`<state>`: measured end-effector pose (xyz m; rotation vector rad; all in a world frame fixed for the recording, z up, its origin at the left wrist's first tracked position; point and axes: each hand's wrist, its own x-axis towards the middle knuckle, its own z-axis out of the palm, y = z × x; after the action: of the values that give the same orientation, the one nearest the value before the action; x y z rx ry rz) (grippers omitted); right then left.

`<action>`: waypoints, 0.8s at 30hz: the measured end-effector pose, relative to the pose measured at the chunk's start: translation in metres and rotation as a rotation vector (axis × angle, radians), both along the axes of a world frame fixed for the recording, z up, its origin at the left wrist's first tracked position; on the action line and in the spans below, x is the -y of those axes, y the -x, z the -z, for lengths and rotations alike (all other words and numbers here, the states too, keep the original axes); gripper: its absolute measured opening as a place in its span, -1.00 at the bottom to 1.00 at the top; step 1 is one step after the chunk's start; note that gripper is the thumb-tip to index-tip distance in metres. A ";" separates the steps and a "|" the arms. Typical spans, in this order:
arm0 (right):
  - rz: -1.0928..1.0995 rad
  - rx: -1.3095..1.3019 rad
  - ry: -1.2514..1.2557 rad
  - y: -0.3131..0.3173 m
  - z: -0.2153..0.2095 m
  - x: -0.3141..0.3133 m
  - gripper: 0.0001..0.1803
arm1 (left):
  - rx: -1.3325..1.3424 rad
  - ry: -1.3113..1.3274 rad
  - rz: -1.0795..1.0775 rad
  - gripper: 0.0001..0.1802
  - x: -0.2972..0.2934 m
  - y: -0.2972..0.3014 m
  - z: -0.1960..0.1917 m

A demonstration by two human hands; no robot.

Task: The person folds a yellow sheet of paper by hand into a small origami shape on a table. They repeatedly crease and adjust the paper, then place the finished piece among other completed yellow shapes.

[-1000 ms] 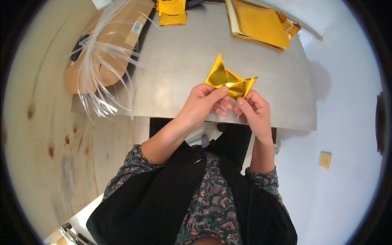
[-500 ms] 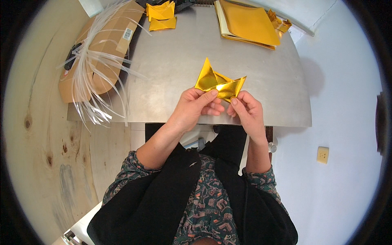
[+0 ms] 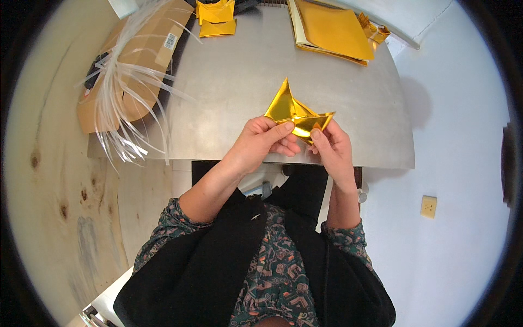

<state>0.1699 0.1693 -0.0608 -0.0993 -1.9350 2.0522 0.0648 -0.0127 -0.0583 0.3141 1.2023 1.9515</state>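
Between my hands, above the near part of the grey table (image 3: 234, 82), is a folded piece of shiny gold paper (image 3: 283, 103) with two pointed ends and a hollow middle. My left hand (image 3: 267, 137) pinches its lower left side, thumb on the front face. On the lower right side, my right hand (image 3: 330, 146) grips it between thumb and fingers. Parts of the fingers behind the paper are hidden.
At the far left stand several folded gold pieces (image 3: 216, 12). A stack of gold sheets (image 3: 333, 31) lies at the far right, beside a crumpled gold piece (image 3: 376, 34). White plastic strips (image 3: 124, 76) drape over a cardboard box (image 3: 148, 46) on the left.
The gold paper has tilted, its right point dropping lower and the left peak shifting right. My right thumb has moved slightly up onto the paper; both hands keep hold.
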 end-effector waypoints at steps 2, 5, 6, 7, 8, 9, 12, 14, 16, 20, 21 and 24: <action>0.027 -0.035 0.045 0.002 0.002 0.004 -0.83 | -0.006 0.010 0.009 -0.77 0.000 -0.002 0.000; 0.058 -0.047 0.087 0.004 0.005 0.008 -0.82 | -0.019 -0.030 0.002 -0.77 -0.001 -0.004 0.000; 0.070 -0.048 0.100 0.004 0.006 0.008 -0.82 | -0.006 -0.030 0.006 -0.78 -0.001 -0.005 0.000; 0.070 -0.036 0.074 0.004 0.006 0.006 -0.82 | -0.002 -0.030 0.001 -0.78 0.000 -0.004 0.000; 0.071 -0.026 0.046 0.003 0.006 0.005 -0.82 | -0.006 -0.052 0.005 -0.78 0.000 -0.004 -0.001; 0.071 -0.015 0.019 0.002 0.006 0.002 -0.83 | 0.003 -0.026 0.012 -0.78 0.000 -0.003 -0.001; 0.063 0.019 0.129 0.001 0.006 -0.002 -0.82 | 0.018 -0.006 0.046 -0.78 0.004 0.000 -0.002; 0.079 -0.008 0.129 0.002 0.006 -0.002 -0.82 | 0.026 0.008 0.060 -0.77 0.004 0.000 -0.002; 0.102 -0.038 0.145 0.004 0.007 0.000 -0.81 | 0.016 0.022 0.079 -0.77 0.004 0.000 -0.003; 0.137 -0.025 0.165 0.004 0.004 0.001 -0.76 | 0.011 0.021 0.118 -0.75 0.003 0.002 -0.005; 0.126 0.007 0.157 0.003 0.003 0.000 -0.75 | -0.002 0.045 0.140 -0.74 0.004 0.004 -0.006; 0.145 0.014 0.308 0.001 0.001 -0.004 -0.70 | -0.024 0.091 0.188 -0.72 0.006 0.006 -0.006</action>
<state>0.1692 0.1736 -0.0616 -0.3148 -1.5542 2.2366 0.0593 -0.0192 -0.0523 0.3897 1.2269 1.7312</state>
